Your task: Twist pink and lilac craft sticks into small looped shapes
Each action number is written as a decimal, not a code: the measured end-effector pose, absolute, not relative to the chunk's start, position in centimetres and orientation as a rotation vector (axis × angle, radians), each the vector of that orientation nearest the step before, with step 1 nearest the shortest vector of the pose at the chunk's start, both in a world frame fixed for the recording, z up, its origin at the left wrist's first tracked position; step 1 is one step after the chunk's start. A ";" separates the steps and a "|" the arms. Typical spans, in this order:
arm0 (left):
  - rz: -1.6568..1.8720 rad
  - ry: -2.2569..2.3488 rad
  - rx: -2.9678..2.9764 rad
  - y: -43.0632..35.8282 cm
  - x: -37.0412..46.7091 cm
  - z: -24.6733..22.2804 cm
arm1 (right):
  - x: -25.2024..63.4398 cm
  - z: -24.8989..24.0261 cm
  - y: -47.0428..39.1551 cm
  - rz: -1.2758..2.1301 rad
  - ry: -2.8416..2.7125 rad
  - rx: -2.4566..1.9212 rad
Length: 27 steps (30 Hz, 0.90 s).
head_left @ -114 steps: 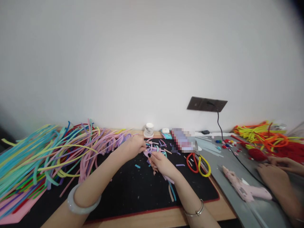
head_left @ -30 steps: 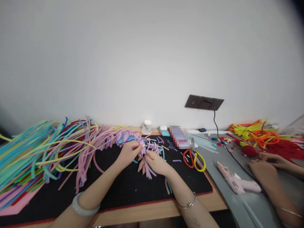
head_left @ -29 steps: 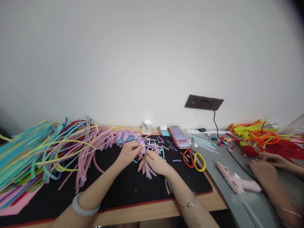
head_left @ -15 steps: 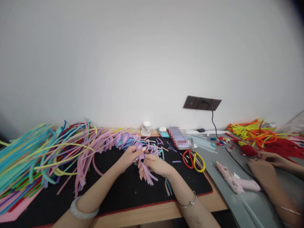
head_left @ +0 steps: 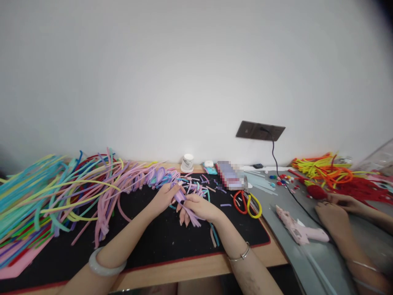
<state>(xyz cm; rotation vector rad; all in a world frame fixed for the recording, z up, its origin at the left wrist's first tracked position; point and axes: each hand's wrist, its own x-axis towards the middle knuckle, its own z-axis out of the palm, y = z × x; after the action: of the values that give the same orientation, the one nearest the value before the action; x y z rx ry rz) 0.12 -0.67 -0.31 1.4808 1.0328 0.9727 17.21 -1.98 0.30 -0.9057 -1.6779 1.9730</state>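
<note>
A bundle of lilac pipe cleaners (head_left: 193, 218), bent over into a loop at its upper end, is held between my two hands above the black mat (head_left: 153, 241). My left hand (head_left: 166, 198) has closed around the looped end. Lower down, my right hand (head_left: 200, 208) pinches the same bundle, its lower fingers curled beneath while the loose ends fan out to the right. A dark spot shows at the pinch; I cannot make out what it is. Behind my hands lie short cut pieces of pipe cleaner (head_left: 196, 188) and a row of looped purple bundles (head_left: 159, 175).
Long pipe cleaners (head_left: 104, 200) heap up on the left. Red-and-yellow-handled scissors (head_left: 254, 207) lie at right, near a pink glue gun (head_left: 299, 229). A white cup (head_left: 187, 163) stands by the wall. At far right, a co-worker's hands (head_left: 333, 213) are beside a red ball (head_left: 316, 191).
The whole view has shifted slightly. In my left hand the looped end now leans further left and is more covered by the fingers. My right hand keeps its pinch.
</note>
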 end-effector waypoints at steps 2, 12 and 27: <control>0.996 1.057 1.543 -0.5 0.1 -0.4 | 17.2 0.4 -2.0 1.904 -1.703 -0.959; 1.051 1.108 1.600 -0.6 0.1 -0.4 | 17.6 0.6 -1.7 1.603 -1.913 -1.034; -0.024 0.825 1.757 -1.7 -1.4 2.6 | 18.9 1.9 -1.9 1.632 -2.468 -1.031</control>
<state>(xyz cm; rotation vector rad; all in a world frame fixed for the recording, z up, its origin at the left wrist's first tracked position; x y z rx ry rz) -1.37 -1.71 2.57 1.7567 0.8253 -0.0245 18.85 -1.94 1.92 -1.0313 -2.4679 1.6316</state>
